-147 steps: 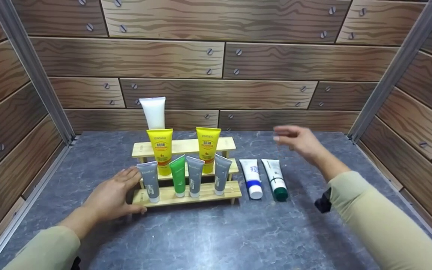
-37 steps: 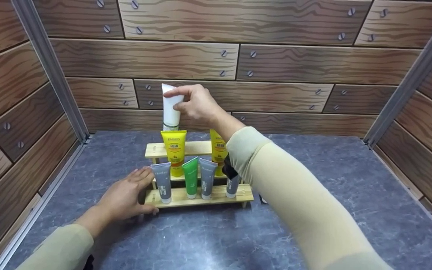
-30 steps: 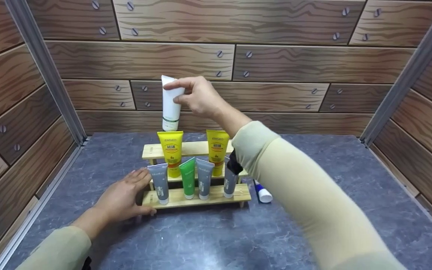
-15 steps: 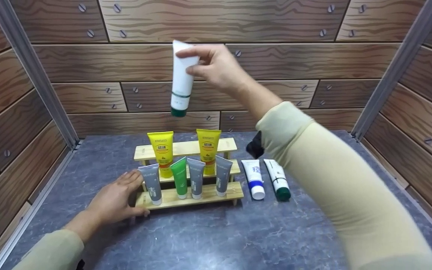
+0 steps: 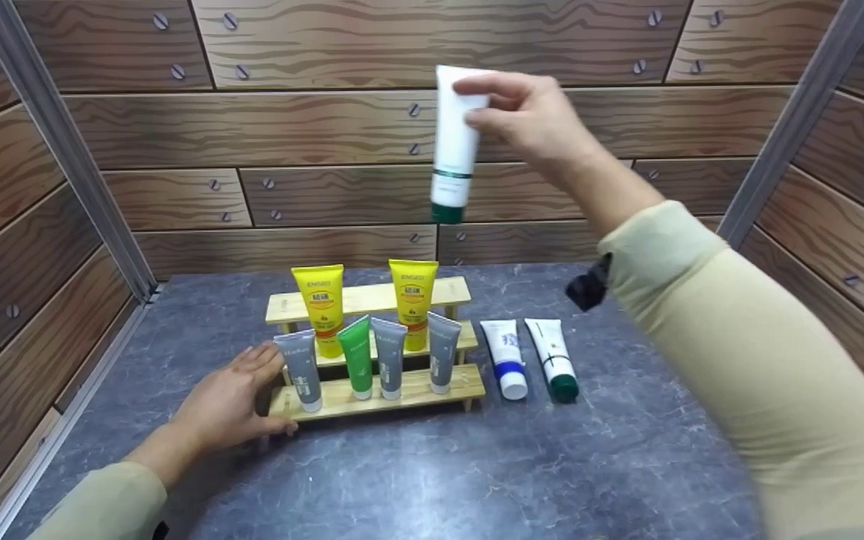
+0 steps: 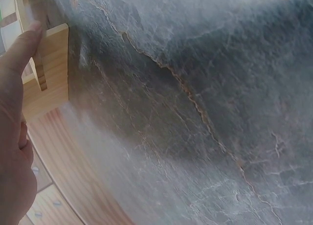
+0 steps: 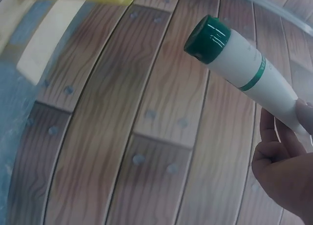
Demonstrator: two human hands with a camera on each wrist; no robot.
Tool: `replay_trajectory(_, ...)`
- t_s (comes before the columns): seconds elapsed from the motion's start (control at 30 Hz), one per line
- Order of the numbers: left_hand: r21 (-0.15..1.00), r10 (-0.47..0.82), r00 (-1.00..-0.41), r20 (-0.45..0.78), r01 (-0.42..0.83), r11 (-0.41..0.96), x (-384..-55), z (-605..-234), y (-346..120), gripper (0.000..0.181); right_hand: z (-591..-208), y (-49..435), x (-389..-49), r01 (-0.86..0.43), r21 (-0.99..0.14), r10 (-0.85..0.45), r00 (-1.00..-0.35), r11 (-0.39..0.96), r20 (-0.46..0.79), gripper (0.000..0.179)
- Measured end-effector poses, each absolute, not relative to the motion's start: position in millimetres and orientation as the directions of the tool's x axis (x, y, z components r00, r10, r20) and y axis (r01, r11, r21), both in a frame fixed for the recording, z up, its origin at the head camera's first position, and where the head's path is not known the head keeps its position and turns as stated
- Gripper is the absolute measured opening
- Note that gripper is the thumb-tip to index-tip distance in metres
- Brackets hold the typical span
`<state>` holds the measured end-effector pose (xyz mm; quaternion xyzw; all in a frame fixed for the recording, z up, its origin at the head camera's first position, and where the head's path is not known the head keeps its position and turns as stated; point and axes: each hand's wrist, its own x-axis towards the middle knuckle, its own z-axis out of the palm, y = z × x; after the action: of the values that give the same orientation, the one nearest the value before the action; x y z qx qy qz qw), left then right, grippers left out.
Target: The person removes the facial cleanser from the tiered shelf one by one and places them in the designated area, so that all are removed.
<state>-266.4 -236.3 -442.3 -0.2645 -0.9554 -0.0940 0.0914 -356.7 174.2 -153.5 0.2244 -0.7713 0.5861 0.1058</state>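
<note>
High over the rack, my right hand (image 5: 544, 124) pinches a white squeeze tube (image 5: 453, 142) with a dark green cap pointing down. The right wrist view shows the tube's cap (image 7: 208, 39) and green band. At the left end of a three-step wooden rack (image 5: 402, 401), my left hand (image 5: 226, 397) rests with fingers extended along its side and the thumb by the front step. Two yellow tubes (image 5: 412, 300) stand on the middle step. Grey tubes (image 5: 389, 360) and a green tube (image 5: 357, 356) stand on the front step, the leftmost grey one leaning. Nothing stands on the top step (image 5: 372, 298).
Right of the rack, a white tube with a blue band (image 5: 505, 356) and a white tube with a green cap (image 5: 552, 356) lie on the grey marbled table (image 5: 417, 480). Wood-patterned walls (image 5: 327, 127) enclose the table at the back and sides.
My right hand reached over behind the rack, took hold of the white tube standing on the top step, lifted it and carried it rightwards. My left hand has stayed by the rack.
</note>
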Motion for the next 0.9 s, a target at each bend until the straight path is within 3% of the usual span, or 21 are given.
replay_trajectory(0.3,0.137,0.472,-0.858,0.202,0.502,0.854,-264.9,-440.5,-237.8,0.107,-179.7,231.7,-365.0,-0.384,-0.896,-0.145,-0.922,0.222,0.359,0.036)
replay_trajectory(0.77,0.143,0.473,-0.856,0.208,0.505,0.851,-266.0,-440.0,-235.8,0.106,-232.9,308.1,-368.9,-0.326,-0.86,-0.108,-0.945,0.391,0.309,0.036)
replay_trajectory(0.9,0.149,0.472,-0.856,0.209,0.505,0.85,-265.0,-441.3,-234.9,0.105,-247.7,327.7,-367.4,-0.26,-0.856,-0.112,-0.966,0.448,0.234,0.041)
